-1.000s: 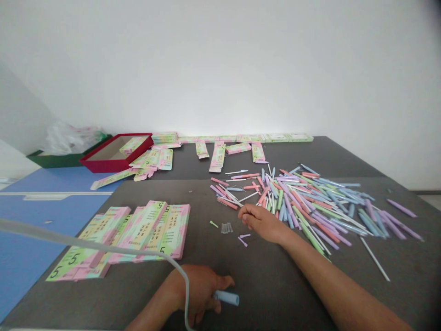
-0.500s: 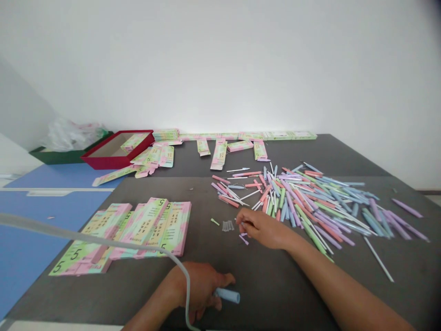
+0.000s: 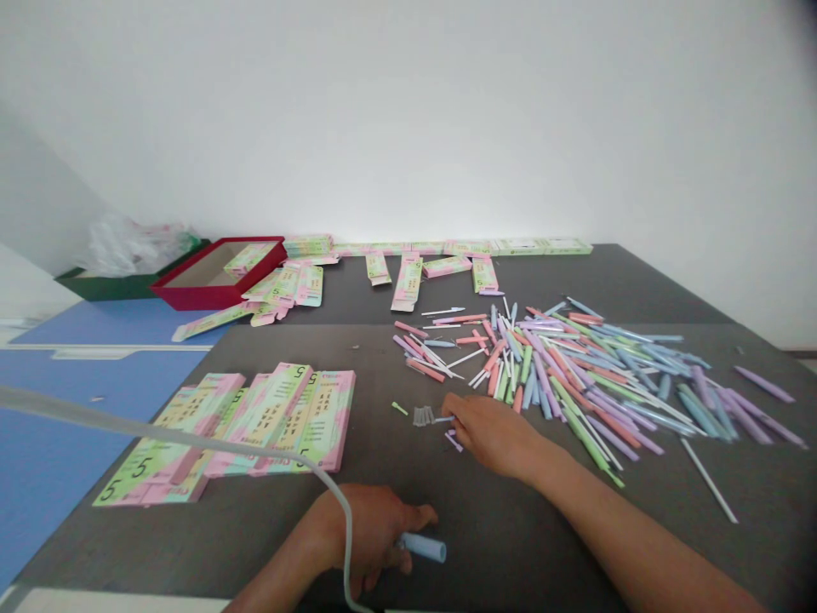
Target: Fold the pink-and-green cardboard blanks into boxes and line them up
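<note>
My left hand (image 3: 376,532) is closed round a light-blue pen barrel (image 3: 425,547), whose hollow end points right, just above the dark tabletop. Further up the table, my right hand (image 3: 478,426) pinches a small light-blue pen part (image 3: 442,419). Its tip is beside a little row of clear pieces (image 3: 423,415), which look like springs or tiny tubes. A small green pen part (image 3: 399,409) lies left of these, and purple pen parts (image 3: 454,440) lie just below the right fingertips.
Loose coloured pens and pen parts (image 3: 574,366) spread over the right side. Printed cartons (image 3: 281,417) lie at the left, with more (image 3: 408,285) along the wall. A red box (image 3: 210,294) stands back left. A grey cable (image 3: 191,438) crosses in front of my left hand.
My right hand has shifted slightly right and down, and a small light-blue part now shows between its fingertips. My left hand stays in place with the blue barrel.
</note>
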The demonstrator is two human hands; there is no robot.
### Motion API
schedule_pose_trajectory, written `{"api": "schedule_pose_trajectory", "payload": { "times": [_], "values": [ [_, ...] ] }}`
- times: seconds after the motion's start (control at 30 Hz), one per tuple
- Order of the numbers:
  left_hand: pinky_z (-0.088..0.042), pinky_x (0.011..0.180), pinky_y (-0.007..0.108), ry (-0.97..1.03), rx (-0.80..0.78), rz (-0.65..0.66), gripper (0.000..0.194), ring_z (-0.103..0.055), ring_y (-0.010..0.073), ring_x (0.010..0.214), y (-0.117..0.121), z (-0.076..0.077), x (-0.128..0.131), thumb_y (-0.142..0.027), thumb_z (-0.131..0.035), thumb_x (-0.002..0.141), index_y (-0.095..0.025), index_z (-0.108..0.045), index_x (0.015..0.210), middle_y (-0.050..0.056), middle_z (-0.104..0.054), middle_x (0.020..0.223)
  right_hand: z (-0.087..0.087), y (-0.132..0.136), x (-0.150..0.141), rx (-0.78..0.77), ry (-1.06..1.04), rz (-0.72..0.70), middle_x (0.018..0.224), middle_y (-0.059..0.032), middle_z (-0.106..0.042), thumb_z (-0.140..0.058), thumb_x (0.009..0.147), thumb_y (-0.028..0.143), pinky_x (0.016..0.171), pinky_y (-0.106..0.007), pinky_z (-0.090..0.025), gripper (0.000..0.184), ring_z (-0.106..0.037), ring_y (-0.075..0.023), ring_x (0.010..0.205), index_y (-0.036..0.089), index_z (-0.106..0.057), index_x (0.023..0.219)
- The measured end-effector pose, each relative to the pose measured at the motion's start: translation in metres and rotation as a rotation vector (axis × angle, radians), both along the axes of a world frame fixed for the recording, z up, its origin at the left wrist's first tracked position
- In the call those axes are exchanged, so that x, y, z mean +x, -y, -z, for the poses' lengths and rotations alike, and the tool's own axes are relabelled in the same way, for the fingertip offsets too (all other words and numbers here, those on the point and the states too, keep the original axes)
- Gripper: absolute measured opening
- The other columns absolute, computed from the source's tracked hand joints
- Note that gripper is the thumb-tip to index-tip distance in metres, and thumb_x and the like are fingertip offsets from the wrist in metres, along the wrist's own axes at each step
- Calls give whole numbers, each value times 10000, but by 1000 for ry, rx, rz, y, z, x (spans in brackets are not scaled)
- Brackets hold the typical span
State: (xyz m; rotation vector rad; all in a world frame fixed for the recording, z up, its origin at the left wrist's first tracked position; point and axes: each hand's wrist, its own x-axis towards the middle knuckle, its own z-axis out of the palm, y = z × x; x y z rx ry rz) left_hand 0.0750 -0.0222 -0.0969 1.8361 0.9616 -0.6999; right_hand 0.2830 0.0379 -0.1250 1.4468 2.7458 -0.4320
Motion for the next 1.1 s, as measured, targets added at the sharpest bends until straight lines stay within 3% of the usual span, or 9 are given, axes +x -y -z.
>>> {"api": "schedule_pose_trajectory", "payload": {
  "times": [0.17,0.37,0.5,0.67,0.87,1.1],
  "values": [
    [-374,337,149,41,-6,1,513,-616,161,436,-1,6,-4,-125,-577,843,-291,-537,1327,-12,-698,638,-2,2,-1,13,66,-4,833,-82,-678,-469,920,207,573,-292,-271,101,-643,-239,773,189,-529,1000],
    [-363,334,138,36,-49,-33,552,-507,111,359,-1,3,-3,-105,-553,858,-294,-489,1372,-20,-654,615,-3,1,0,-10,58,-34,877,-100,-687,-477,935,231,640,-303,-352,97,-653,-252,832,189,-555,975],
    [-366,321,149,42,-59,-34,552,-542,126,369,-1,2,-2,-82,-535,837,-279,-502,1352,8,-707,712,-4,3,-1,-4,38,-56,918,-90,-690,-480,934,238,684,-306,-380,95,-650,-247,878,195,-558,966],
    [-369,324,160,26,-34,-34,515,-606,172,419,-1,3,-2,-138,-563,842,-290,-530,1333,18,-719,672,-3,6,-5,21,65,-77,927,-90,-683,-486,923,228,688,-313,-395,99,-643,-250,865,190,-564,970],
    [-365,333,142,26,-43,-37,598,-570,131,402,-1,5,-3,-119,-598,817,-306,-489,1375,2,-728,723,-2,9,-9,19,74,-86,941,-108,-682,-507,902,210,705,-321,-410,106,-640,-255,872,172,-556,988],
    [-365,328,143,38,-54,-53,570,-541,121,373,0,5,-4,-85,-529,842,-295,-496,1371,13,-734,757,-1,9,-11,16,77,-84,968,-114,-678,-502,902,207,726,-329,-425,125,-640,-266,903,168,-556,1008]
  ]
}}
